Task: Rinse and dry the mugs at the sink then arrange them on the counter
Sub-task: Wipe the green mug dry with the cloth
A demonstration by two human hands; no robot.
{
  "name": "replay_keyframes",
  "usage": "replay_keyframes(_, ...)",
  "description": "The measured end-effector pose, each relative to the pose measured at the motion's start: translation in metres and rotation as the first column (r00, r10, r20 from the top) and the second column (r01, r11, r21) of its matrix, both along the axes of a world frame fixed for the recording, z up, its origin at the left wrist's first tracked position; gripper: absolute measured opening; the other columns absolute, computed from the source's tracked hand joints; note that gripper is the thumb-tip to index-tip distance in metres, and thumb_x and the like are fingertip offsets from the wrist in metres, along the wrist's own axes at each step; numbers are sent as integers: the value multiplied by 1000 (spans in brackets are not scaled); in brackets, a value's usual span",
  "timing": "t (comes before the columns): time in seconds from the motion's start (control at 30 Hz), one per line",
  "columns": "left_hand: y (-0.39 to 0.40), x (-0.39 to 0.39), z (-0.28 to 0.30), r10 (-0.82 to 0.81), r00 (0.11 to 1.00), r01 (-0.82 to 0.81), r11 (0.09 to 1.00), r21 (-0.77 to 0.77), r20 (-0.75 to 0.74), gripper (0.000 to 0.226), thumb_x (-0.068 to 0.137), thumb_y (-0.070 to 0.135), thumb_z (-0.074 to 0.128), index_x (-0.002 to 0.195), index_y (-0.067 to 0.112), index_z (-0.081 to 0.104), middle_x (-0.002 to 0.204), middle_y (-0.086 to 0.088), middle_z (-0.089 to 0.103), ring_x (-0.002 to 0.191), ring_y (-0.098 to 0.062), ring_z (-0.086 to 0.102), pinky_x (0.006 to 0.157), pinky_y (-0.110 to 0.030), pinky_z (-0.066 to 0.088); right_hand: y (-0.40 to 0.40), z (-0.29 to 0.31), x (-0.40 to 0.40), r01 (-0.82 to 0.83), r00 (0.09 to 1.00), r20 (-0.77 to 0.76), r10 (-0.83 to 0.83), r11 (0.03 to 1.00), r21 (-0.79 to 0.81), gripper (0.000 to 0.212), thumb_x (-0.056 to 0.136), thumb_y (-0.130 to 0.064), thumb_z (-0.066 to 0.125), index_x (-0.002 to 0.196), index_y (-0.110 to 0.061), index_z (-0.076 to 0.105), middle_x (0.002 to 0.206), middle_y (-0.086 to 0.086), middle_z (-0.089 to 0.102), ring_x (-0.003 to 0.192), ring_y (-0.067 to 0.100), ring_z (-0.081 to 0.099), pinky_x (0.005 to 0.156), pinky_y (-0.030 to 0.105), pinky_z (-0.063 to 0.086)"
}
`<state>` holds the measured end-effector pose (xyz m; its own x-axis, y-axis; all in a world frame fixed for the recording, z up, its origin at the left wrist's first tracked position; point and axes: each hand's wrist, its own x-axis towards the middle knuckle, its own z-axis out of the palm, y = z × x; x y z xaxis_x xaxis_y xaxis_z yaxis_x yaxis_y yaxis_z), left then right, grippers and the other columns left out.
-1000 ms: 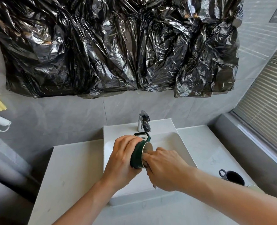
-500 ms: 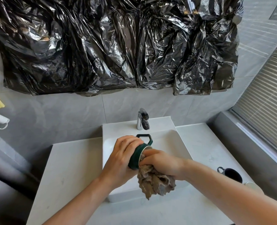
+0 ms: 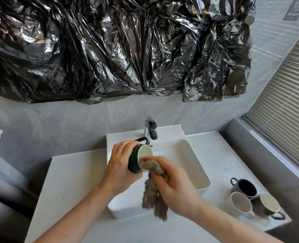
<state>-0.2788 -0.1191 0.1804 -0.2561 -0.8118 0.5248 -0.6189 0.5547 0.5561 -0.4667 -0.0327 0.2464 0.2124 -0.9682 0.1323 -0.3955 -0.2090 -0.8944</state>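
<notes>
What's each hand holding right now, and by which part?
Left hand holds the green mug around its body, handle free and pointing toward the faucet. Right hand grips a brown cloth at its bunched top, pressed at the mug's rim.

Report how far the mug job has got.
Looks done: three mugs stand grouped on the counter right of the sink; whether dried, unclear. In hand: left hand holds the green mug over the sink, right hand works the cloth at its mouth. Left: set it beside the others.
</notes>
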Motion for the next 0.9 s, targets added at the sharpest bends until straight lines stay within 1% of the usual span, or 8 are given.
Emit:
replay_keyframes(0.1,5,-5,3,4,998,1,997,78,-64,80,61,32,89,132,30,52,131,21,53,122,-12,51,103,-31,45,-17,-9,-6,2,986,-156,-51,955,-295,51,103,-1,47,146,-26,54,153,-13,50,131,-3,52,105,19,46)
replay_keyframes(0.23,17,-15,5,4,989,19,987,160,-145,90,51,31,93,129,41,49,129,31,51,119,-6,52,99,-18,43,-32,-33,-6,-118,905,-414,-94,881,-458,53,103,-8,46,154,-24,46,164,-11,37,151,9,34,110,34,37)
replay_keyframes(0.37,25,-21,5,68,965,-6,971,241,-254,88,48,23,95,125,39,53,125,24,58,119,-10,56,94,-28,50,-44,-45,-5,179,983,-3,-185,955,-235,53,107,-17,39,150,-48,40,132,-20,63,125,2,50,101,35,48)
replay_keyframes(0.47,27,-21,4,125,890,59,922,382,-439,87,49,20,100,124,37,58,123,14,68,116,-12,67,94,-34,56,-41,-42,13,188,859,470,-202,979,77,37,108,-21,42,142,-21,55,99,-16,74,85,-1,68,70,16,53)
replay_keyframes(0.53,28,-23,6,171,777,185,858,479,-606,80,53,9,100,120,34,64,118,4,75,112,-22,72,87,-44,62,-39,-43,23,192,813,539,-222,975,111,34,105,-23,44,134,-13,59,81,-18,70,72,-5,63,63,11,49)
replay_keyframes(0.67,32,-25,10,280,569,397,731,556,-773,69,57,10,89,123,16,69,115,-15,77,106,-34,74,75,-43,64,-30,-48,30,204,811,540,-225,974,100,39,105,-23,44,142,-18,56,125,-4,72,116,12,66,95,27,54)
replay_keyframes(0.83,33,-25,17,394,457,559,570,602,-798,47,65,13,84,112,9,77,114,-23,74,97,-27,72,85,-39,59,-20,-55,29,248,857,453,-245,967,54,33,104,-27,46,132,-34,63,104,4,72,86,22,60,76,44,50)
replay_keyframes(0.9,34,-28,18,463,423,588,513,625,-779,43,68,18,85,110,12,78,113,-18,75,97,-24,70,91,-42,54,-18,-57,32,268,848,460,-264,962,57,35,104,-24,45,134,-34,61,111,3,73,100,17,66,83,47,53)
